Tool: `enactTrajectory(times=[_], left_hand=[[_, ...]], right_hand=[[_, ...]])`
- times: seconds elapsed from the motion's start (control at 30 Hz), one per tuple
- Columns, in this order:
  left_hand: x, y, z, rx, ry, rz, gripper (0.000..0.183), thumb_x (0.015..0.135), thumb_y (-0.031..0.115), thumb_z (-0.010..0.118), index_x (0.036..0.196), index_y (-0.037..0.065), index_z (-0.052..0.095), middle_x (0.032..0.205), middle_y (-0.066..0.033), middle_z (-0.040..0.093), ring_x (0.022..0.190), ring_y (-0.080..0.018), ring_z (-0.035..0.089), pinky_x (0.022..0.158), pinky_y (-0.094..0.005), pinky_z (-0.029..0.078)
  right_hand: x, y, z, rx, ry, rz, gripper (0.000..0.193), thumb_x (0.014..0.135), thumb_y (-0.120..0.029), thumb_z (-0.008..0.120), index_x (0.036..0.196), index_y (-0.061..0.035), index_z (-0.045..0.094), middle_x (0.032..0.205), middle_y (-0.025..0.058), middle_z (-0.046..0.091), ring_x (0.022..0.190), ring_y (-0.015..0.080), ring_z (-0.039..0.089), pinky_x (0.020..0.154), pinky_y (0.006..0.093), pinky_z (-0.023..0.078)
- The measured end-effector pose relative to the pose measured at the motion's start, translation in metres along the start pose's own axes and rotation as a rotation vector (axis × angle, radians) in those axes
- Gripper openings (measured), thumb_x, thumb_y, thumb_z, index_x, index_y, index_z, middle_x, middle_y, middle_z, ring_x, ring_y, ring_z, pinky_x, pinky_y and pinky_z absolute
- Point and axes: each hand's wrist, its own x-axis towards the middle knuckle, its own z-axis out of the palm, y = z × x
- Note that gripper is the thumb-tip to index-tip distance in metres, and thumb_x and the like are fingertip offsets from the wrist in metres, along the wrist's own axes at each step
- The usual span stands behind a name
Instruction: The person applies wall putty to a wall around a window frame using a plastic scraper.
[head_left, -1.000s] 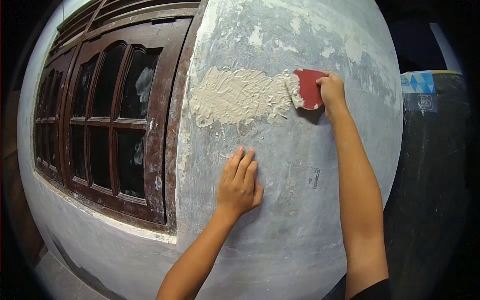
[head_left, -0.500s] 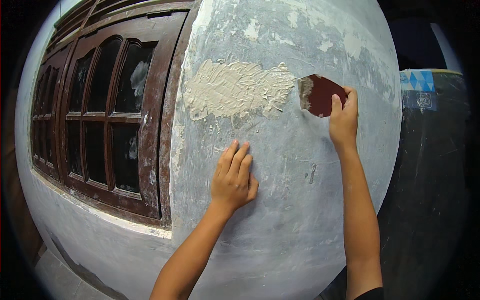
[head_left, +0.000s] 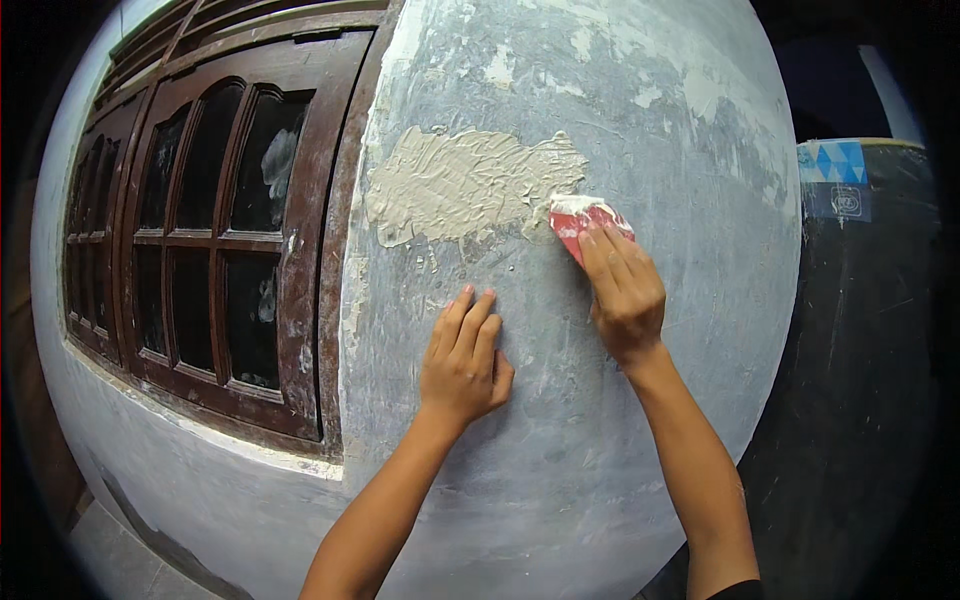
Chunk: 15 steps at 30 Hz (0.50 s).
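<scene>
My right hand (head_left: 628, 295) grips a red putty scraper (head_left: 573, 228), a flat piece with white putty smeared along its upper edge. The scraper's edge meets the wall at the lower right end of a cream putty patch (head_left: 465, 185). That patch is rough and ridged, with uneven borders. Below it, my left hand (head_left: 464, 355) rests on the grey wall (head_left: 560, 420), fingers extended upward and holding nothing.
A brown wooden window (head_left: 225, 235) with dark panes fills the left side, its frame flecked with white. Old pale patches (head_left: 705, 90) mark the upper wall. Past the wall's right edge stands a dark panel (head_left: 850, 350) with a blue-and-white sticker (head_left: 833, 163).
My right hand has moved left and down, bringing the scraper to the putty's right end and turning its other, putty-smeared face into view. My left hand has stayed in place.
</scene>
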Motion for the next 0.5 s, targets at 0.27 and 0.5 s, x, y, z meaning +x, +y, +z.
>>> enactTrajectory(times=[0.27, 0.5], left_hand=[[0.000, 0.000, -0.003, -0.012, -0.010, -0.003, 0.042, 0.069, 0.009, 0.061, 0.110, 0.001, 0.055, 0.133, -0.0185, 0.055, 0.132, -0.0409, 0.046, 0.109, -0.0504, 0.038], [-0.001, -0.001, 0.001, -0.007, -0.012, -0.008, 0.041, 0.069, 0.009, 0.061, 0.109, 0.001, 0.054, 0.133, -0.0182, 0.055, 0.132, -0.0409, 0.046, 0.109, -0.0498, 0.038]], right_hand=[[-0.017, -0.013, 0.009, 0.000, -0.106, -0.027, 0.037, 0.086, -0.010, 0.056, 0.120, 0.0015, 0.064, 0.119, 0.0174, 0.067, 0.109, 0.0312, 0.066, 0.093, 0.0425, 0.052], [-0.023, -0.011, 0.014, 0.051, -0.162, -0.055, 0.038, 0.085, -0.008, 0.056, 0.119, 0.0034, 0.065, 0.121, 0.0197, 0.067, 0.107, 0.0306, 0.067, 0.093, 0.0408, 0.051]])
